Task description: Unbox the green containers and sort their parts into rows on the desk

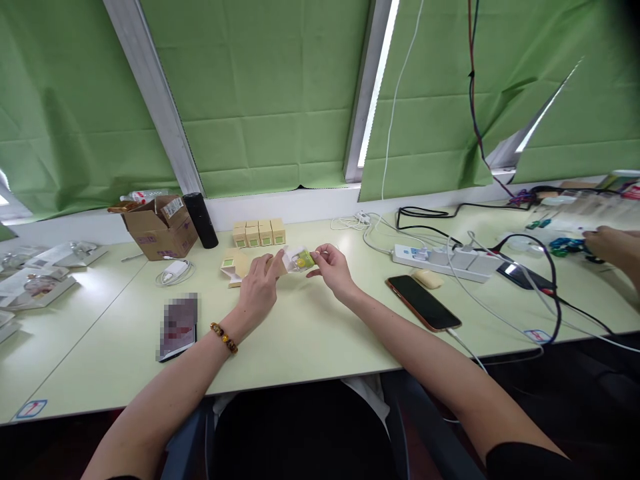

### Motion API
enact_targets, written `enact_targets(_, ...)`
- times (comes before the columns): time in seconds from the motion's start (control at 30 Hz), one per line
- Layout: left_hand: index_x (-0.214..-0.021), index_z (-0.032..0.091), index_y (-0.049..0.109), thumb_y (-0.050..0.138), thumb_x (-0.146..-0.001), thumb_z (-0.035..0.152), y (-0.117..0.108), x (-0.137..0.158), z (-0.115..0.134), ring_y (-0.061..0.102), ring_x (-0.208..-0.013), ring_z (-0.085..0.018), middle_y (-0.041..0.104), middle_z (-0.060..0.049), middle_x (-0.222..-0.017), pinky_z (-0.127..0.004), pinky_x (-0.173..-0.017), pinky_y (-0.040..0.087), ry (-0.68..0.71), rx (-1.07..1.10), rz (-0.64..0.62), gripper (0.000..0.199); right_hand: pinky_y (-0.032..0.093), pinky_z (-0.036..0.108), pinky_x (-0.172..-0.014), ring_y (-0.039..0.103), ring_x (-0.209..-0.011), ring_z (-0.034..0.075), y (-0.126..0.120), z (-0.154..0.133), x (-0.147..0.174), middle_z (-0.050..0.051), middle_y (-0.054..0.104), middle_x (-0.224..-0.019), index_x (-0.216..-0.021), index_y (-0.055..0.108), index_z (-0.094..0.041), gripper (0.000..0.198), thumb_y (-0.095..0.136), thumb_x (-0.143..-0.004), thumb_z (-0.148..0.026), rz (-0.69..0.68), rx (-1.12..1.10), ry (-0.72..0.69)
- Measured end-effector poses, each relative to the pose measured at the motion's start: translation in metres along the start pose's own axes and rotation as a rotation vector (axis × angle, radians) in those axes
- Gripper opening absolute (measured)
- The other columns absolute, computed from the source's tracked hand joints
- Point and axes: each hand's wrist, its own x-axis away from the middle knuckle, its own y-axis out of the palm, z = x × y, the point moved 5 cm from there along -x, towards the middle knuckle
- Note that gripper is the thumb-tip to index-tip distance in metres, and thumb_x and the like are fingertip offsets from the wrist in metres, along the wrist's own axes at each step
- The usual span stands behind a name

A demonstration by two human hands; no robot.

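My right hand (334, 272) pinches a small clear packet (303, 259) with green and yellow in it. Against the packet's left side, my left hand (259, 283) is closed on a small pale box (285, 261), mostly hidden behind the fingers. A beaded bracelet (224, 338) circles the left wrist. Just left of that hand lies an opened cream carton (233, 265) with its flap up. Behind both hands, several small cream boxes (259, 233) with green labels stand in a row.
Left: a cardboard box (161, 230), black cylinder (201, 220), white charger (175, 269), and a blurred-out phone-like device (179, 327). Right: a charging phone (423, 303), power strip (443, 261) and loose cables. Another person's hand (615, 247) works at far right.
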Motion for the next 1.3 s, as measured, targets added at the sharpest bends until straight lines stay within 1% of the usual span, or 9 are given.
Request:
enact_targets(0.23,-0.165,0.025,0.036,0.052,-0.094,0.007,-0.004,-0.004,-0.018,0.053,-0.128,-0.034,0.059,-0.018,-0.135,-0.057,-0.109,0.050,-0.111,0.130,0.094,0.074,0.061,0.032,-0.056,0.068,-0.071,0.018,-0.006,-0.014,-0.005,-0.002,0.070,-0.074,-0.087,0.056,-0.025,0.056,0.082,-0.073,-0.072,-0.070,-0.007,-0.069)
enact_targets(0.4,-0.163,0.028,0.037,0.060,-0.095,0.012,-0.012,-0.005,-0.025,0.053,-0.132,-0.033,0.060,-0.016,-0.140,-0.057,-0.113,0.047,-0.136,0.287,0.293,0.073,0.056,0.032,-0.061,0.063,-0.066,0.016,-0.002,-0.012,-0.006,-0.002,0.065,-0.071,-0.086,0.057,-0.025,0.051,0.078,-0.079,-0.071,-0.241,0.096,-0.088)
enact_targets(0.5,-0.161,0.028,0.039,0.063,-0.096,0.017,-0.010,-0.004,-0.028,0.054,-0.135,-0.031,0.057,-0.015,-0.146,-0.052,-0.110,0.051,-0.136,0.400,0.374,0.070,0.053,0.033,-0.067,0.061,-0.071,0.016,0.002,-0.006,-0.004,0.000,0.067,-0.079,-0.086,0.058,-0.024,0.042,0.074,-0.086,-0.062,-0.330,0.238,-0.121)
enact_targets(0.63,-0.159,0.030,0.039,0.067,-0.097,0.025,-0.004,-0.001,-0.032,0.053,-0.137,-0.029,0.053,-0.015,-0.152,-0.045,-0.103,0.057,-0.163,0.547,0.418,0.069,0.051,0.034,-0.074,0.062,-0.079,0.018,0.005,0.003,-0.001,0.001,0.070,-0.088,-0.089,0.059,-0.023,0.023,0.064,-0.094,-0.045,-0.403,0.476,-0.150)
enact_targets(0.8,-0.156,0.032,0.040,0.069,-0.098,0.031,-0.001,0.001,-0.034,0.052,-0.142,-0.029,0.052,-0.014,-0.152,-0.047,-0.108,0.056,-0.180,0.664,0.457,0.065,0.051,0.035,-0.078,0.066,-0.084,0.020,0.010,0.009,0.006,0.003,0.073,-0.094,-0.091,0.059,-0.023,0.012,0.057,-0.096,-0.034,-0.492,0.640,-0.165)
enact_targets(0.97,-0.152,0.033,0.044,0.071,-0.097,0.036,0.001,0.001,-0.033,0.050,-0.144,-0.030,0.052,-0.014,-0.151,-0.049,-0.111,0.054,-0.190,0.758,0.446,0.062,0.051,0.035,-0.077,0.068,-0.085,0.020,0.012,0.012,0.009,0.004,0.074,-0.094,-0.092,0.059,-0.023,0.009,0.056,-0.097,-0.030,-0.515,0.700,-0.176)
enact_targets(1.1,-0.152,0.032,0.043,0.076,-0.093,0.043,0.005,-0.005,-0.034,0.055,-0.139,-0.030,0.050,-0.015,-0.154,-0.046,-0.108,0.057,-0.287,1.005,0.371,0.069,0.053,0.037,-0.081,0.070,-0.091,0.022,0.012,0.012,0.009,0.005,0.077,-0.100,-0.095,0.060,-0.024,0.008,0.061,-0.095,-0.032,-0.512,0.676,-0.166)
enact_targets(1.2,-0.147,0.027,0.051,0.072,-0.095,0.051,0.011,-0.011,-0.033,0.062,-0.132,-0.029,0.054,-0.015,-0.153,-0.048,-0.108,0.058,-0.404,1.300,0.219,0.061,0.054,0.039,-0.085,0.071,-0.102,0.023,0.011,0.004,0.009,0.006,0.077,-0.111,-0.102,0.062,-0.024,0.013,0.063,-0.094,-0.035,-0.445,0.620,-0.202)
enact_targets(1.3,-0.133,0.021,0.062,0.065,-0.099,0.053,0.015,-0.013,-0.029,0.069,-0.122,-0.028,0.066,-0.015,-0.140,-0.053,-0.106,0.058,-0.514,1.551,0.061,0.047,0.053,0.041,-0.089,0.070,-0.107,0.024,0.009,-0.008,0.010,0.007,0.077,-0.113,-0.104,0.066,-0.025,0.018,0.062,-0.097,-0.041,-0.348,0.518,-0.237)
